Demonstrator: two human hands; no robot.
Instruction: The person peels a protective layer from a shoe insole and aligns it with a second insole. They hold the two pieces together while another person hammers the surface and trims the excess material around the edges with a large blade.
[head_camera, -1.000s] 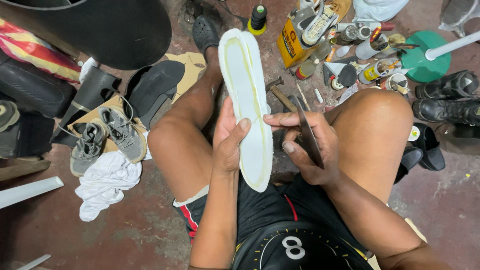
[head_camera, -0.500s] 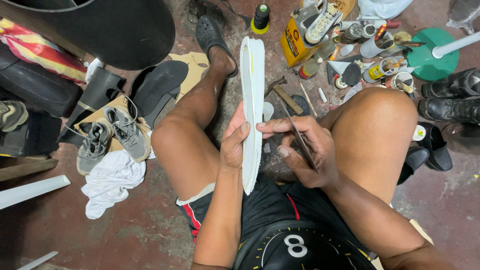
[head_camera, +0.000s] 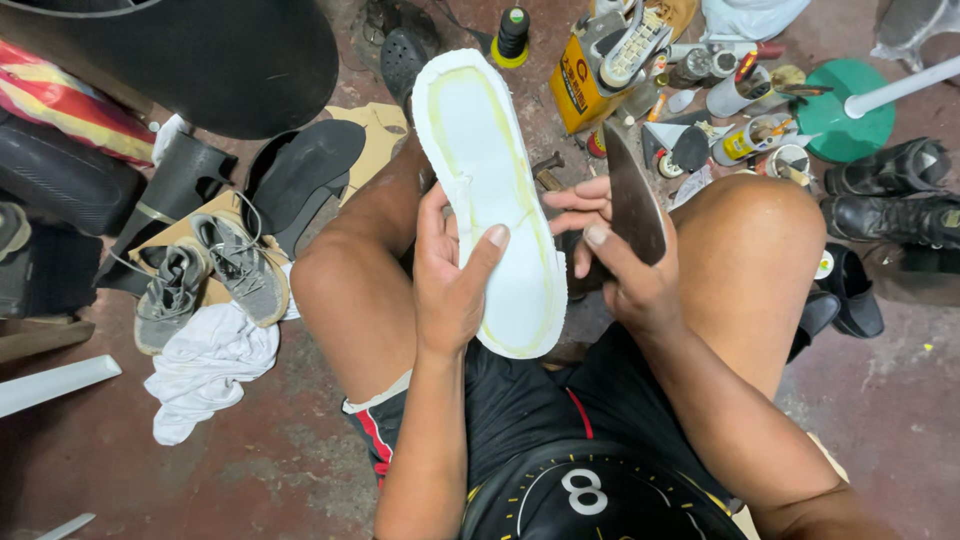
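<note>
Head view, left to right: white cloth (head_camera: 205, 372) crumpled on the floor, grey sneakers (head_camera: 205, 275) just above it on a scrap of cardboard, a black insole (head_camera: 300, 180) beside them. Between the bare knees, left hand (head_camera: 452, 285) clamped on the white shoe sole (head_camera: 490, 190) — thumb pressed flat across its pale face, fingers hidden behind. Sole held upright, toe end pointing away, yellowish line tracing its rim. Just right of it, right hand (head_camera: 625, 265) closed around the handle of a dark knife (head_camera: 633, 195), blade pointing up, fingertips touching the sole's right edge. Farther right — yellow can (head_camera: 580, 90), cluttered bottles, green round base (head_camera: 840, 110), black boots (head_camera: 885, 195).
</note>
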